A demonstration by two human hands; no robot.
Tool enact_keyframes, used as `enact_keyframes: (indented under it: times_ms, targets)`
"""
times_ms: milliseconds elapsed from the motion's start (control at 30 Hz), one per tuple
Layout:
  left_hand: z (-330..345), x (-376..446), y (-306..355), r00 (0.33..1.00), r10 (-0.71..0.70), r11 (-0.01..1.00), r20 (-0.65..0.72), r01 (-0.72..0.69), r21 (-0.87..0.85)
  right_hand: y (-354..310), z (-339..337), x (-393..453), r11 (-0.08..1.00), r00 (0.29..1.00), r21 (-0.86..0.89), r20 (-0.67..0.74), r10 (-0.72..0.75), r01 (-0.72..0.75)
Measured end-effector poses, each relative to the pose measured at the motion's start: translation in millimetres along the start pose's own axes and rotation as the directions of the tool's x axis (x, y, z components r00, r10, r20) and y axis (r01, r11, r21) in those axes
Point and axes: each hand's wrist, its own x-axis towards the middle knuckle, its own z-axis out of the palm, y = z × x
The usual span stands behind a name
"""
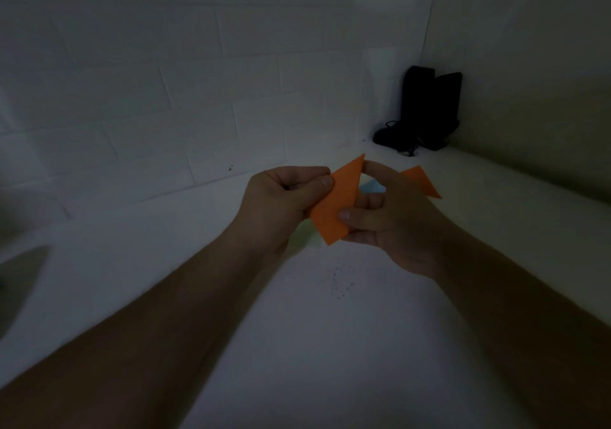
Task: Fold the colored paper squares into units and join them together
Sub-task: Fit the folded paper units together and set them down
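Note:
An orange folded paper unit (335, 202), shaped like a slanted parallelogram, is held up above the white table (297, 346). My left hand (281, 204) pinches its left edge with thumb on top. My right hand (390, 220) pinches its lower right part, thumb on the front face, forefinger touching near the top tip. A second orange folded piece (423, 182) shows behind my right hand; whether it is held or lies on the table I cannot tell. A light blue paper (372, 186) and a pale green paper (305, 235) peek out beneath the hands.
A white tiled wall (198, 81) rises behind the table. Dark objects with a cord (425, 111) stand in the far right corner. A dark shape (20, 283) sits at the left edge. Small dark specks (340, 280) mark the tabletop.

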Motion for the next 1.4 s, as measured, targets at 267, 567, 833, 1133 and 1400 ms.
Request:
enact_keyframes:
  times_ms: [267,567,833,1133,1400]
  targets:
    - [0.0,0.6,0.8,0.999,-0.035,0.995,-0.016,0.033,-0.094,-2.9,2.7,-3.1,0.999,1.000,-0.033,0.014,0.000,0.000]
    - [-0.6,1.2,-0.6,1.000,-0.006,1.000,-0.024,0.007,0.014,-9.3,0.6,-0.1,0.997,0.994,0.072,-0.112,-0.009,0.018]
    - [0.3,-1.8,-2.1,0.998,0.061,0.984,0.025,-0.065,0.166,-12.4,-6.4,0.7,0.995,0.990,0.094,-0.136,-0.031,0.044]
    - [-1.7,-7.5,2.9,0.979,0.177,0.926,0.103,-0.201,0.320,-12.4,-17.5,1.5,0.981,0.977,0.102,-0.157,-0.147,0.164]
    - [-1.8,-6.0,2.8,0.979,0.161,0.929,0.122,-0.192,0.317,-17.4,-22.6,3.5,0.976,0.968,0.165,-0.228,-0.105,0.144]
